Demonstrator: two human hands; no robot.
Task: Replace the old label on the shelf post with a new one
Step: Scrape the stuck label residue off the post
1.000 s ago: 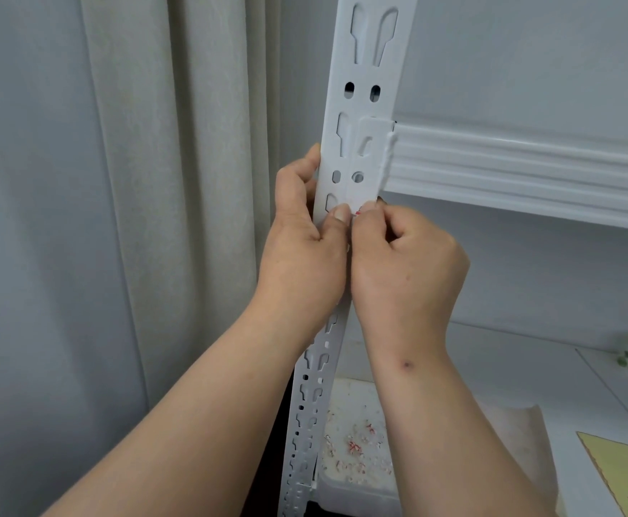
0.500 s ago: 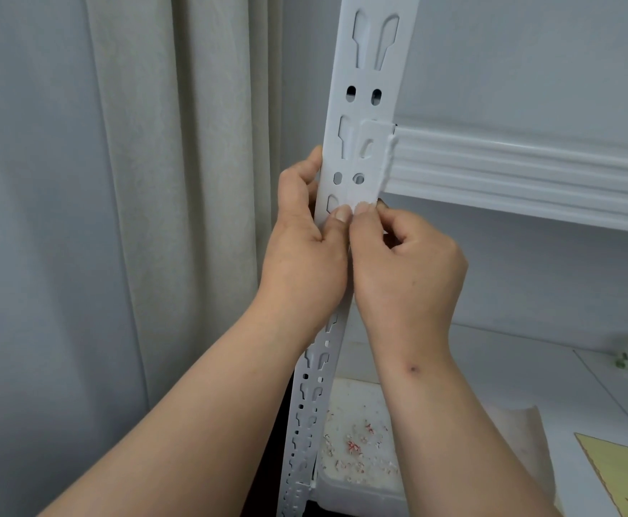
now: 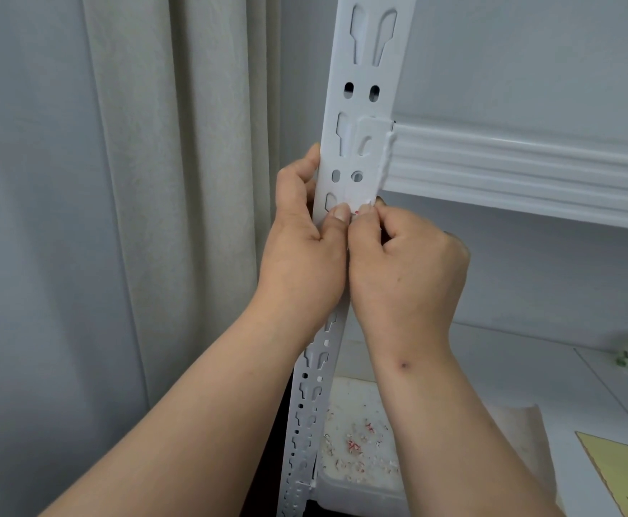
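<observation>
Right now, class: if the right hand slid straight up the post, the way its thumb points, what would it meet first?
Probably the bracket joining the shelf beam to the shelf post, just above the right hand.

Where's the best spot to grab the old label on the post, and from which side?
Probably its top edge, the red-and-white bit showing between the two thumbs on the post, just under the shelf rail. Come from the front with a fingernail and peel downward: it lies flat on the face, with only that edge exposed. The right hand already pinches there; the left hand steadies the post.
</observation>
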